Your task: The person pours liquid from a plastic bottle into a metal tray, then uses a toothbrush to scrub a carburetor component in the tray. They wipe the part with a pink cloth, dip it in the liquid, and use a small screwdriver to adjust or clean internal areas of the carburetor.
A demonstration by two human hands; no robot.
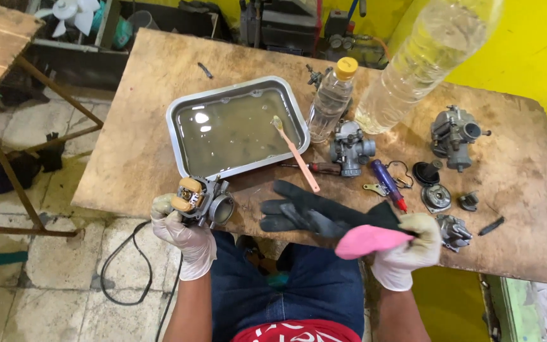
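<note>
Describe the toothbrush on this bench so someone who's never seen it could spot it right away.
Start at the worn wooden table and find the shallow metal tray of murky liquid near its middle. The toothbrush leans over the tray's right front corner, bristled head in the liquid, handle pointing toward the person. Its pale pink plastic handle sets it apart from the dark-handled screwdriver beside it.

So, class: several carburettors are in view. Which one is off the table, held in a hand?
The carburettor with tan floats, gripped in the gloved left hand at the table's near edge. The others rest on the tabletop.
</note>
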